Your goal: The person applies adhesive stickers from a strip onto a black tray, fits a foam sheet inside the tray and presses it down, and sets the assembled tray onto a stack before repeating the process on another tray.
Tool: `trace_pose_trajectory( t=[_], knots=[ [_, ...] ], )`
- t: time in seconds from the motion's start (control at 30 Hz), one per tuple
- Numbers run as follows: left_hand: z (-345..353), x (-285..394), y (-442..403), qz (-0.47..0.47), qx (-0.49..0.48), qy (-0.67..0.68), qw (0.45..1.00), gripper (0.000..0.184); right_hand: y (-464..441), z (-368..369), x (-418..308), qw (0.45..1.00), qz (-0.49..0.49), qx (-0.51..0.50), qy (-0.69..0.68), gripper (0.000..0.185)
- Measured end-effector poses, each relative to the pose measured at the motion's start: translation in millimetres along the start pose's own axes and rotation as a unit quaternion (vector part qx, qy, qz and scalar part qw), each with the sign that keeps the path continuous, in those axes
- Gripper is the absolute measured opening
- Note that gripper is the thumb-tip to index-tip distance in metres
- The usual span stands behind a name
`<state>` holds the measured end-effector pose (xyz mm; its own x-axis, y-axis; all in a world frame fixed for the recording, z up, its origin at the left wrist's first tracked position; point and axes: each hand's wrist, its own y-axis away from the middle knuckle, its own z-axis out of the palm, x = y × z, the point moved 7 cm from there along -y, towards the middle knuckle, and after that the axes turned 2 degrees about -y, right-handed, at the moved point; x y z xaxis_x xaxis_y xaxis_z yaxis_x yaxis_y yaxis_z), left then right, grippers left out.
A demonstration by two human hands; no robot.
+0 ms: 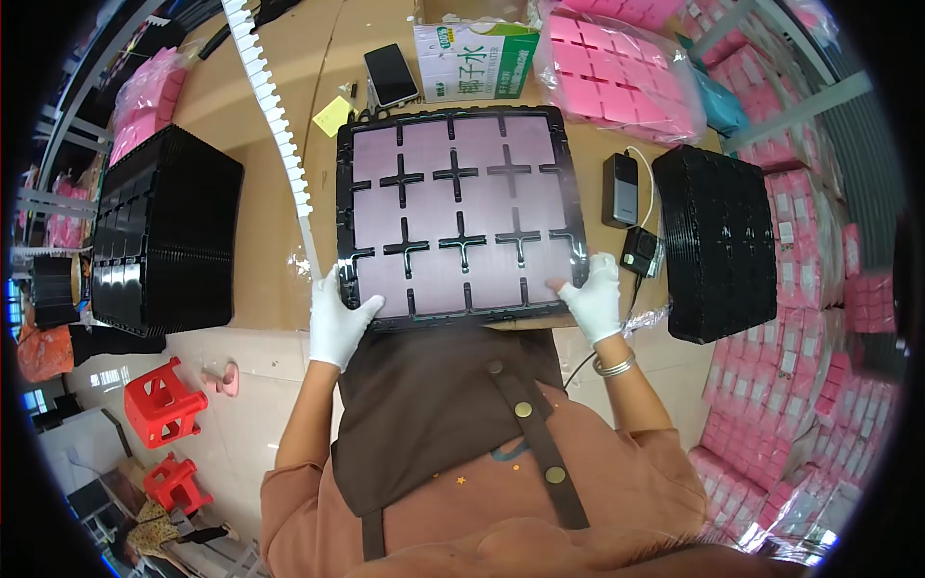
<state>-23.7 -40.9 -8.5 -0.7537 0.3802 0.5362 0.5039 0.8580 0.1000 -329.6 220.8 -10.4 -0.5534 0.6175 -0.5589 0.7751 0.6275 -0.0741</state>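
Observation:
A black plastic tray lies in front of me on the cardboard-covered table, with pale mauve flat panels showing between its raised black crosses. My left hand, in a white glove, is closed on the tray's front left corner, thumb on top. At the front right corner my right hand, gloved in white with a bare thumb tip, grips the tray's edge the same way. The fingers under the rim are hidden on both sides.
Stacks of black trays stand left and right. Behind are a phone, a yellow note, a carton and bagged pink pieces. A power bank with cable lies right. Red stools stand on the floor.

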Motion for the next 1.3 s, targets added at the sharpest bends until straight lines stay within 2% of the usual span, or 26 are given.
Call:
trace_pose_trajectory(
  t=[0.1,0.17,0.23,0.27,0.3,0.33,0.37,0.4,0.43,0.47,0.5,0.53,0.57,0.6,0.63,0.7,0.73,0.77,0.8,0.83,0.87,0.93,1.03,1.13,1.3],
  knots=[
    [3.0,-2.4,-0.2,-0.051,0.019,0.029,0.998,0.072,5.6,7.9,9.0,0.998,0.011,0.061,-0.017,0.061],
    [13.1,-25.5,0.4,-0.030,0.069,0.115,0.991,0.058,10.1,7.1,15.6,0.997,-0.012,0.077,-0.006,0.055],
    [11.6,-22.6,3.5,-0.063,0.013,0.319,0.946,0.062,13.8,-5.6,17.8,0.995,-0.021,0.098,-0.027,0.057],
    [9.7,-17.0,9.1,-0.099,-0.016,0.411,0.906,0.056,15.0,-16.7,13.3,0.991,-0.025,0.116,-0.061,0.059],
    [-2.2,-11.3,15.9,-0.139,-0.020,0.411,0.901,0.047,14.9,-37.0,-3.5,0.986,-0.028,0.132,-0.096,0.061],
    [-26.7,-17.6,19.0,-0.105,0.066,0.411,0.903,0.042,14.0,-51.6,-18.6,0.978,-0.045,0.147,-0.138,0.064],
    [-51.4,-24.8,24.9,-0.068,0.149,0.406,0.899,0.038,11.8,-66.9,-42.0,0.967,-0.082,0.144,-0.191,0.074],
    [-103.0,-22.0,41.3,0.013,0.178,0.318,0.931,0.039,8.1,-75.3,-67.3,0.952,-0.139,0.138,-0.235,0.079],
    [-149.5,-29.0,62.8,-0.030,0.285,0.404,0.869,0.034,7.1,-84.1,-93.6,0.932,-0.193,0.133,-0.275,0.085],
    [-194.2,-35.6,88.9,-0.053,0.404,0.481,0.776,0.030,7.5,-88.6,-119.7,0.931,-0.166,0.088,-0.313,0.094],
    [-235.7,-39.2,117.1,-0.056,0.513,0.525,0.677,0.025,0.6,-87.5,-134.5,0.915,-0.191,0.082,-0.345,0.081],
    [-293.1,-51.3,162.0,0.018,0.566,0.482,0.668,0.031,-15.7,-74.9,-142.0,0.926,-0.187,0.042,-0.324,0.070],
    [-324.2,-57.5,194.7,0.052,0.640,0.385,0.663,0.034,-28.9,-55.7,-141.9,0.937,-0.179,0.002,-0.299,0.060],
    [-352.8,-56.3,226.9,0.073,0.710,0.280,0.642,0.037,-35.4,-36.6,-138.6,0.932,-0.155,-0.039,-0.327,0.041],
    [-360.8,-34.0,244.1,0.050,0.785,0.114,0.607,0.037,-39.4,-20.9,-140.8,0.925,-0.143,-0.072,-0.345,0.031],
    [-363.4,-22.8,241.6,-0.069,0.768,-0.151,0.619,0.036,-36.9,5.0,-153.2,0.912,-0.159,-0.110,-0.362,0.024],
    [-360.7,-12.8,219.3,-0.036,0.716,-0.199,0.668,0.031,-31.2,11.0,-165.3,0.909,-0.183,-0.126,-0.353,0.021],
    [-353.5,-1.0,193.0,0.045,0.682,-0.231,0.692,0.026,-24.9,16.6,-176.7,0.905,-0.208,-0.142,-0.342,0.019],
    [-349.0,0.6,166.5,0.116,0.645,-0.208,0.726,0.022,-18.2,20.1,-188.2,0.904,-0.263,-0.150,-0.301,0.018],
    [-342.2,9.9,137.8,0.141,0.615,-0.238,0.738,0.020,-11.6,22.8,-197.5,0.898,-0.270,-0.179,-0.299,0.018],
    [-337.2,6.0,111.1,0.130,0.583,-0.275,0.753,0.020,-6.2,26.0,-203.6,0.891,-0.289,-0.201,-0.288,0.018],
    [-321.8,-26.3,64.7,0.169,0.553,-0.344,0.740,0.024,2.5,30.5,-209.2,0.880,-0.320,-0.238,-0.259,0.018],
    [-296.2,-75.3,9.1,0.136,0.472,-0.444,0.749,0.018,7.1,41.6,-200.7,0.880,-0.319,-0.266,-0.230,0.016],
    [-276.1,-112.7,-25.4,0.075,0.409,-0.411,0.811,0.015,6.5,48.7,-191.0,0.881,-0.320,-0.280,-0.209,0.018],
    [-274.9,-125.6,-27.7,0.005,0.392,-0.387,0.835,0.015,-5.4,51.3,-185.3,0.894,-0.287,-0.288,-0.190,0.013]
  ],
)
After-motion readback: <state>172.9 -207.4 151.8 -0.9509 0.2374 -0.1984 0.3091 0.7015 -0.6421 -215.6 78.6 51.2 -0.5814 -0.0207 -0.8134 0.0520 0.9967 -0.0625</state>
